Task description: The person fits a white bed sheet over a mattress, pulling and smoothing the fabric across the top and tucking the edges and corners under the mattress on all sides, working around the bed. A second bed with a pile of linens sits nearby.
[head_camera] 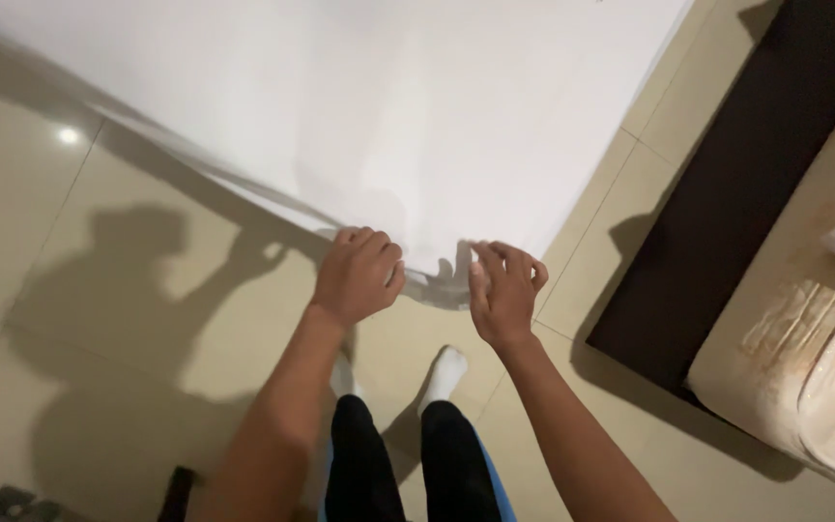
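A large white bed sheet (359,97), smooth and plain, spreads over the far glossy beige tiled floor (99,290). Its near edge bunches between both hands. The left hand (357,274) is clamped on the hem; the right hand (504,290) pinches it with curled fingers. A dark-framed, plastic-wrapped mattress (804,319) lies right.

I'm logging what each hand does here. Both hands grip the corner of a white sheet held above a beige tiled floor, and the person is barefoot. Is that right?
Not quite: the person is not barefoot but wears white socks, as the head view shows. The rest stands: the left hand and the right hand grip the corner of the white sheet above the beige tiled floor.
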